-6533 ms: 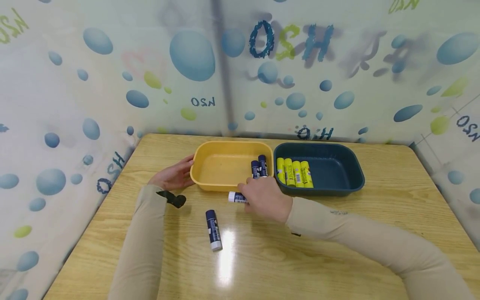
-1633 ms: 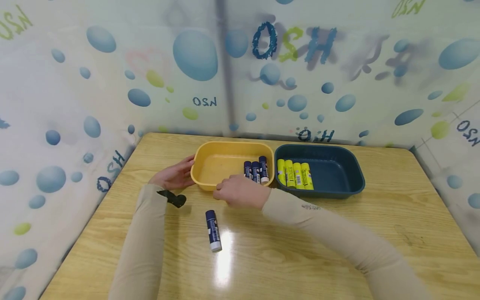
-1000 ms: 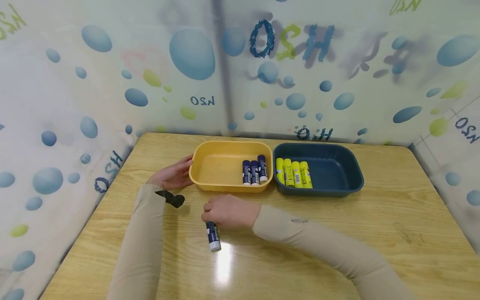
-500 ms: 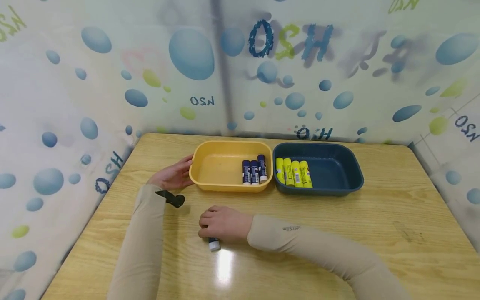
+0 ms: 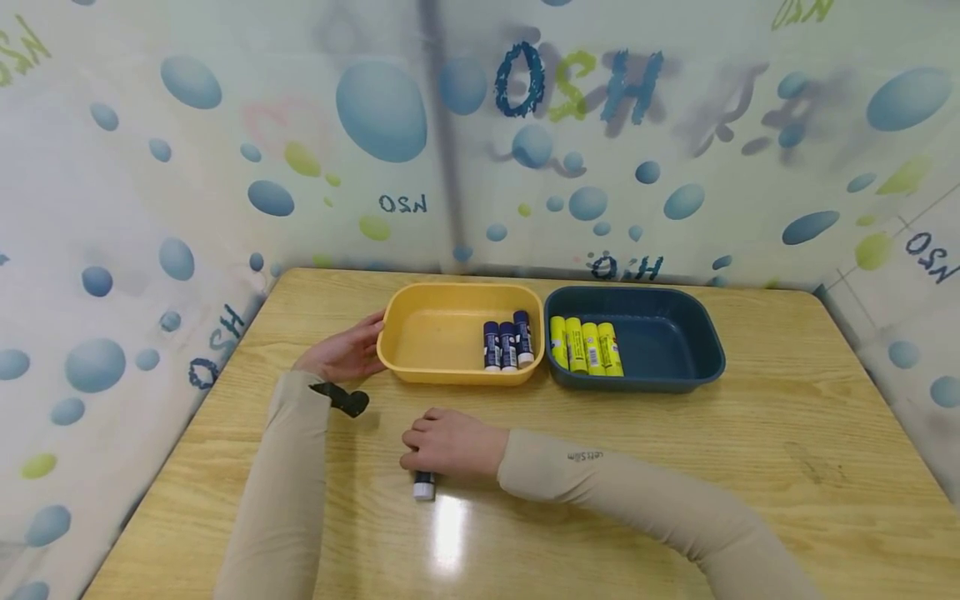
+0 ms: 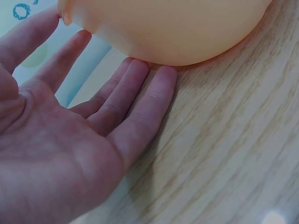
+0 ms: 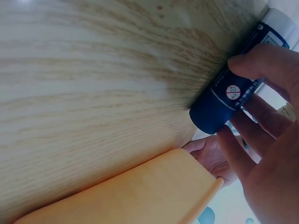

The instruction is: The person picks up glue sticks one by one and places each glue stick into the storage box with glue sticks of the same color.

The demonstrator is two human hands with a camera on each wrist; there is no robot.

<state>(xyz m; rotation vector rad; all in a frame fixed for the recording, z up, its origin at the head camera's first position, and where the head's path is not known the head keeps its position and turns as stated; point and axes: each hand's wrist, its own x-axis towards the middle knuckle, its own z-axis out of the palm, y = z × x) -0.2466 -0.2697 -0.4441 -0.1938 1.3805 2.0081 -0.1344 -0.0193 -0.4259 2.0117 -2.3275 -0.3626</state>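
In the head view my right hand (image 5: pixel 453 443) is low over the table in front of the yellow tray (image 5: pixel 438 337). It holds a dark blue glue stick (image 5: pixel 424 487) with a white end; most of the stick is hidden under the hand there. The right wrist view shows thumb and fingers on opposite sides of that glue stick (image 7: pixel 229 88), close to the tabletop. My left hand (image 5: pixel 345 350) is at the yellow tray's left end. Its extended fingers (image 6: pixel 149 100) touch the outer wall. Three dark blue glue sticks (image 5: pixel 507 346) lie side by side at this tray's right end.
A navy tray (image 5: pixel 667 350) stands right beside the yellow one. Several yellow glue sticks (image 5: pixel 592 348) lie in its left part. The wooden table (image 5: pixel 675 450) meets a patterned wall covering (image 5: pixel 465 167) behind the trays.
The white-ended stick held earlier now lies in the yellow tray with the other two. My right hand has moved toward me and left and taken hold of the loose blue glue stick.
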